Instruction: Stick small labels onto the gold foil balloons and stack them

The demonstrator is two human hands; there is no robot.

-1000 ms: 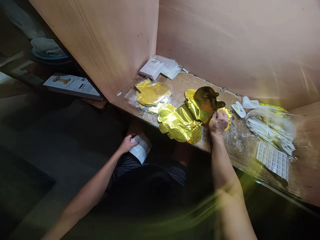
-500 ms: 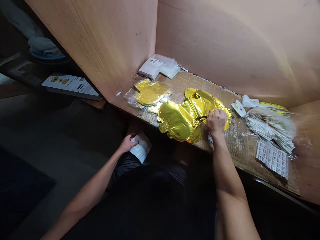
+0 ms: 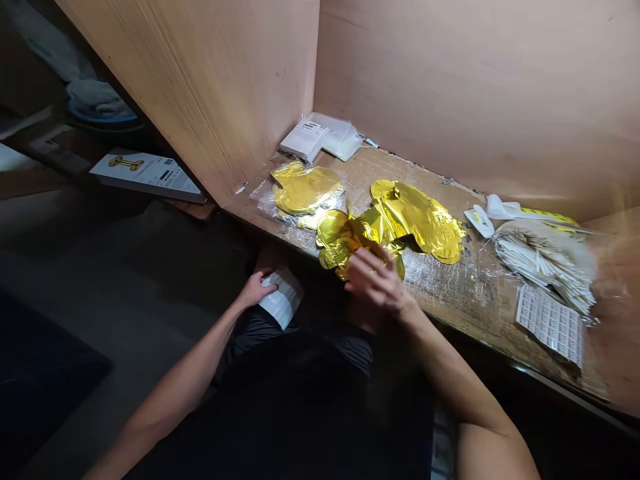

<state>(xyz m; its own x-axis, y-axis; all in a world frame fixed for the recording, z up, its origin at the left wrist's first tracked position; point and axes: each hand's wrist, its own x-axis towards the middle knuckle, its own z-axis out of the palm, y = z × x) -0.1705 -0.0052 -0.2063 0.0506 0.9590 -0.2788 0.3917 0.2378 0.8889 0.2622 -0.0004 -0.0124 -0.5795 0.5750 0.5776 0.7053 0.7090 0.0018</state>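
My right hand (image 3: 373, 283) is at the near edge of the wooden desk (image 3: 465, 293), its fingers closed on the crumpled near part of a gold foil balloon (image 3: 355, 237). More flat gold foil balloons (image 3: 425, 217) lie just beyond it on a clear plastic sheet. My left hand (image 3: 255, 290) rests low on my lap, below the desk edge, its fingers curled on a small white packet (image 3: 283, 300).
Another gold balloon in a clear bag (image 3: 305, 190) lies at the left of the desk. White packets (image 3: 320, 137) sit in the back corner. At the right are a bundle of white sticks (image 3: 547, 263) and a label sheet (image 3: 550, 323). Wooden walls close the desk in.
My right hand laid the balloon it held up down on the pile, then moved left and toward me to the nearer gold balloon. My left hand has stayed on the white packet.
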